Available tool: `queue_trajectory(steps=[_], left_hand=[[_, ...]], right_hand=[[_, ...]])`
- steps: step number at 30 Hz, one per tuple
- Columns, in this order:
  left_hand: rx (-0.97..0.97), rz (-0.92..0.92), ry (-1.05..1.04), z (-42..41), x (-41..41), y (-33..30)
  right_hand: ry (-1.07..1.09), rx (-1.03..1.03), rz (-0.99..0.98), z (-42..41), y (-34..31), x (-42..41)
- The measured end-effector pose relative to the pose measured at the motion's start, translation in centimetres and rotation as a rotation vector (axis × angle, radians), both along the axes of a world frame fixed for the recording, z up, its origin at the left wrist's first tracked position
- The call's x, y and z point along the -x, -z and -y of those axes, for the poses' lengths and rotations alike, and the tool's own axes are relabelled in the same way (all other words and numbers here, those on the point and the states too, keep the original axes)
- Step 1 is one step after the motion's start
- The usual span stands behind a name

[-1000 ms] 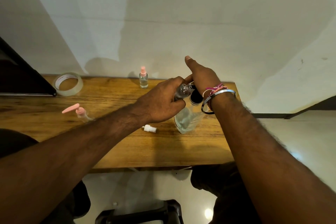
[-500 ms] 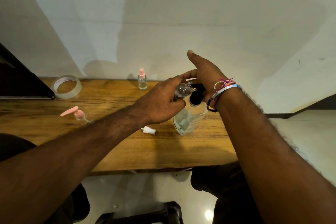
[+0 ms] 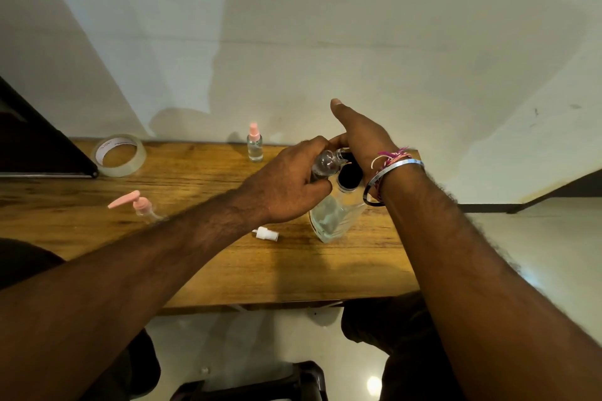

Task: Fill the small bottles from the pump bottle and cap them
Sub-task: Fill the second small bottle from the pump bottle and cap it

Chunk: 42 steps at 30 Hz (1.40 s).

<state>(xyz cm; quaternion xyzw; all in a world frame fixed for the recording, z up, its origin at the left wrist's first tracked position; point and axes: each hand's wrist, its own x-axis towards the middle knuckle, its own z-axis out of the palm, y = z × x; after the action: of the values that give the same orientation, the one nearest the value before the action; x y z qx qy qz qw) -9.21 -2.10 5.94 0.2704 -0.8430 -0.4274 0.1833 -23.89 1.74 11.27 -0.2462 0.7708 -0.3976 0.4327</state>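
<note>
Small bottle (image 3: 323,165) gripped in left hand (image 3: 286,185), tilted at large bottle (image 3: 332,215) mouth, right hand (image 3: 361,137) resting on its top, grip unclear, white cap (image 3: 267,234) lying just below-left of grip.

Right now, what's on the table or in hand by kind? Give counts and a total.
Small bottles: 2, capped pink one at the back, uncapped one in the left hand
Large bottle: 1
Pink pump head: 1
White spray cap: 1
Tape roll: 1
Total: 6

Bare wooden table (image 3: 325,270) near the front edge (apparently), beyond it only a white cap (image 3: 267,233).
</note>
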Motion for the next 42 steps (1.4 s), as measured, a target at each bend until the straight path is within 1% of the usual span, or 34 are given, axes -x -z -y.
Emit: queue_trajectory(steps=[5,13,17,21,30,36,42], left_hand=[[0.011,0.004,-0.003,0.0,0.0,0.3],[0.023,0.031,0.0,0.1,0.1,0.8],[0.01,0.024,-0.002,0.2,-0.1,0.8],[-0.002,-0.018,-0.004,0.2,-0.1,0.5],[-0.02,-0.032,0.011,-0.1,0.1,0.2],[-0.007,-0.021,0.001,0.0,0.1,0.4],[0.016,-0.004,0.001,0.0,0.0,0.5]], right_hand=[[0.008,0.02,-0.046,0.1,0.4,-0.1],[-0.032,-0.006,-0.206,0.3,0.8,-0.2],[-0.01,-0.008,-0.168,0.4,1.0,-0.2],[0.005,0.022,-0.065,0.6,0.4,0.1],[-0.073,0.004,0.08,0.3,-0.9,0.6],[-0.034,-0.026,0.03,0.0,-0.3,0.3],[-0.033,0.032,-0.048,0.2,0.5,0.1]])
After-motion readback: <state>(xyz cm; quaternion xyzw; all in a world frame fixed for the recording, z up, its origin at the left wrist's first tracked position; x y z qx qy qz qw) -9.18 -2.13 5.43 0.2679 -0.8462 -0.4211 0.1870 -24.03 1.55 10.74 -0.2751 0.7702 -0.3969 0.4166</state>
